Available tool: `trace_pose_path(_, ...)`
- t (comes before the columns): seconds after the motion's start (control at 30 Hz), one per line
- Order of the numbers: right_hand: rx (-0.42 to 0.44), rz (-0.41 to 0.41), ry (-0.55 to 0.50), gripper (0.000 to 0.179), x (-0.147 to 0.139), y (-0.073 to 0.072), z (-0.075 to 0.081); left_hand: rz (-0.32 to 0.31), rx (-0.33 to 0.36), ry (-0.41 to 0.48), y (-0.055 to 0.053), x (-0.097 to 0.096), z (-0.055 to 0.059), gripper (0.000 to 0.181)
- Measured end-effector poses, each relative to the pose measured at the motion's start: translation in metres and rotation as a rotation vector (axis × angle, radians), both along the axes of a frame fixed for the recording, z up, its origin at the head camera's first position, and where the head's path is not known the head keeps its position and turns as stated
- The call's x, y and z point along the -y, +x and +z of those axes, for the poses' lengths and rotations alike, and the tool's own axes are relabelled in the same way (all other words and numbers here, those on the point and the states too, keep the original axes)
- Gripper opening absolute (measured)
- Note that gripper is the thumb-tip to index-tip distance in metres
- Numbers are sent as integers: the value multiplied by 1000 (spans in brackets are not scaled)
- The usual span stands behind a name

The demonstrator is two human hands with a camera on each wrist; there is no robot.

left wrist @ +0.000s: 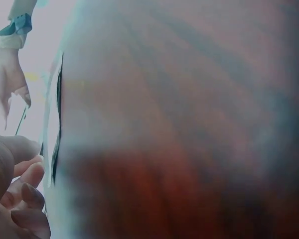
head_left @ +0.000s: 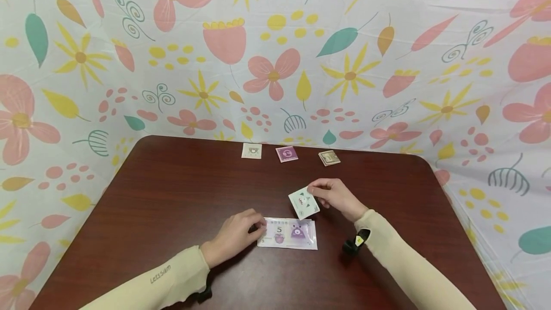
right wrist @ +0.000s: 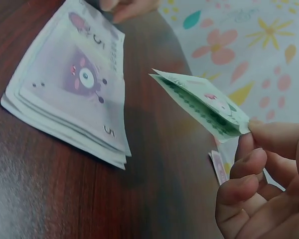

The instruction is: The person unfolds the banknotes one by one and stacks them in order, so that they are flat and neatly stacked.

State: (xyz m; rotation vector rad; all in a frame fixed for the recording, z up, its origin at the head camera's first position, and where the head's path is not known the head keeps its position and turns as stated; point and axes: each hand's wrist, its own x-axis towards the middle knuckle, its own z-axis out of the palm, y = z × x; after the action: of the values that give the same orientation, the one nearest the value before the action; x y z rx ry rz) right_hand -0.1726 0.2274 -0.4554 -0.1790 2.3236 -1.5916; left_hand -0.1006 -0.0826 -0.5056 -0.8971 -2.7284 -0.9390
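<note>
A folded pale green play banknote (head_left: 303, 203) is raised above the table, its corner pinched between the thumb and fingertips of my right hand (head_left: 337, 197). From the right wrist, the folded note (right wrist: 202, 104) shows its two halves slightly apart. Below it lies a stack of purple play banknotes (head_left: 287, 233) marked 5, flat on the table; its layered edges show in the right wrist view. My left hand (head_left: 238, 233) rests on the table at the stack's left end, loosely bent fingers touching that edge. The left wrist view is washed out and blurred beside the left hand (left wrist: 20, 184).
Along the far edge of the dark wooden table (head_left: 181, 181) lie three small folded notes: a pale one (head_left: 251, 150), a purple one (head_left: 286, 153) and a brownish one (head_left: 329, 158). A flower-patterned cloth (head_left: 271, 27) hangs behind the table.
</note>
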Motion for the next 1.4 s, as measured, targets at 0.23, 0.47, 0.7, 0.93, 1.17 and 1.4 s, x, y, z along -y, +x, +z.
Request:
trace_pose_path(0.23, -5, 92, 17, 21, 10, 6, 4, 23, 14, 41, -5, -5, 9, 6)
trace_pose_path(0.47, -19, 195, 60, 17, 23, 10, 9, 3, 120, 154, -12, -13, 19, 4)
trace_pose_path(0.7, -51, 266, 116, 13, 32, 11, 9, -8, 172, 235, -17, -22, 25, 4)
trace_pose_path(0.93, -67, 310, 130, 10, 39, 12, 14, -41, 204, 285, -21, -25, 25, 4)
trace_pose_path(1.17, -72, 330, 123, 13, 41, 15, 18, -79, 262, 324, -23, -25, 24, 4)
trace_pose_path(1.4, -98, 358, 150, 10, 41, 14, 18, -94, 287, 318, -21, -28, 23, 4)
